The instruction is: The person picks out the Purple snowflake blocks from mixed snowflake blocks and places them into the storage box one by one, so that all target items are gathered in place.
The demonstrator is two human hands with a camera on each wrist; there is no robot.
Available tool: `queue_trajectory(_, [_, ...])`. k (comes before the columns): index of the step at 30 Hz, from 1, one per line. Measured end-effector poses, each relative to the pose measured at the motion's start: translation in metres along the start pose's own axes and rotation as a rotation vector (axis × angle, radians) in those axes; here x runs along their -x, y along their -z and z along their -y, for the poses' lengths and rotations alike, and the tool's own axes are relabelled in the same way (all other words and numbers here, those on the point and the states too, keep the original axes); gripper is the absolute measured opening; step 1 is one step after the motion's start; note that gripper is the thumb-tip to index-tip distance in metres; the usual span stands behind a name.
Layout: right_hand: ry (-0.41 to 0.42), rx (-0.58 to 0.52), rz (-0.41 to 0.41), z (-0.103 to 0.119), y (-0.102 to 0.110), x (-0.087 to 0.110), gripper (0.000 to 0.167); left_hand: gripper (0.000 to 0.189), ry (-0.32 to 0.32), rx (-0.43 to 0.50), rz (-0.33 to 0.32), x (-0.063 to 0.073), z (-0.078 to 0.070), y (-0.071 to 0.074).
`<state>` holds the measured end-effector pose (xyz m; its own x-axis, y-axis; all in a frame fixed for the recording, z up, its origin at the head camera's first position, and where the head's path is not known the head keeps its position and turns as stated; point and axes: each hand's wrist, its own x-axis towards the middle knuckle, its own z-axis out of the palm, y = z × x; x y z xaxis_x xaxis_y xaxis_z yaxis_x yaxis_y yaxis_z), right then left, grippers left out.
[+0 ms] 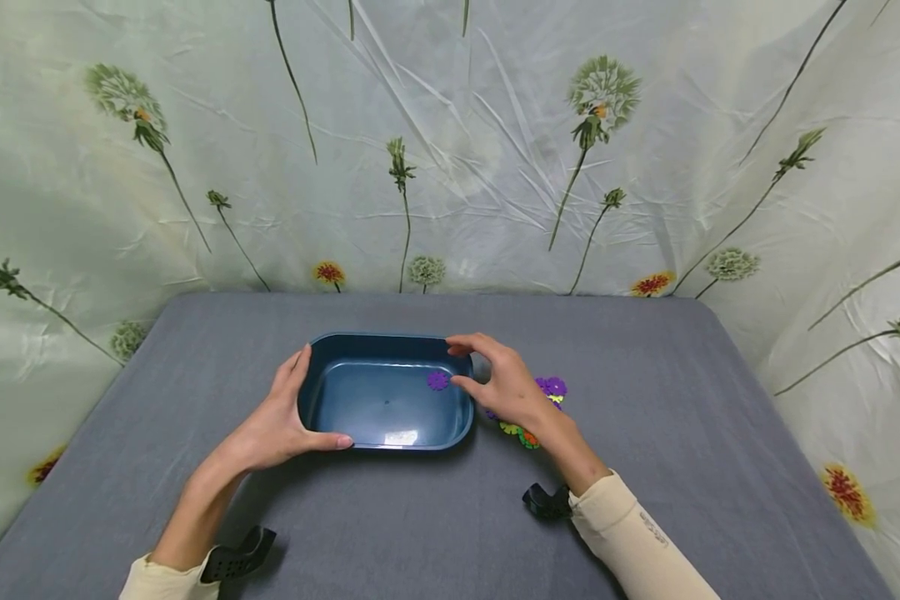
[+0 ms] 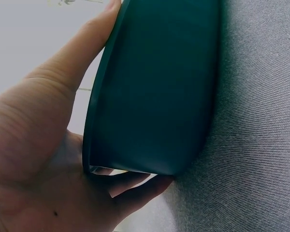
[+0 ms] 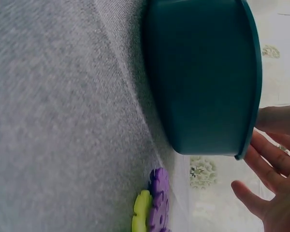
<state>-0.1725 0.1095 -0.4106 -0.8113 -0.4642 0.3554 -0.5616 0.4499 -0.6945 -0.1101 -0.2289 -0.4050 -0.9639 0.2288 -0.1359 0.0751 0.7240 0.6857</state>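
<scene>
Pale cream, long fabric sleeves on both arms: left sleeve (image 1: 167,583) cut off by picture's lower edge; right sleeve (image 1: 637,550) shows more length, band-like cuff, small dark print (image 1: 653,529) along forearm. Black, curved, hard-looking device with small dots (image 1: 238,558) worn at left wrist; black, hook-shaped device (image 1: 547,502) at right wrist. Left hand (image 1: 273,425), right hand (image 1: 506,387) bare.

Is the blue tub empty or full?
Nearly empty: one purple flower-shaped piece shows within the blue tub, and nothing else is visible in it.
</scene>
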Motion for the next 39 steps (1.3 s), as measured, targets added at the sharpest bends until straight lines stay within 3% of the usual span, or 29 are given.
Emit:
queue_trajectory(5, [0.023,-0.025,-0.024,-0.003,0.005,0.004,0.05,0.147,0.006,0.0,-0.002,0.0,0.0,-0.001])
queue_trajectory(23, [-0.064,-0.05,-0.067,-0.016,0.016,0.022,0.043,0.147,0.004,-0.006,-0.011,0.0,0.001,-0.003])
queue_trajectory(39, [-0.095,-0.041,-0.047,-0.029,0.024,0.035,0.044,0.147,-0.003,0.002,-0.013,0.0,0.001,-0.002])
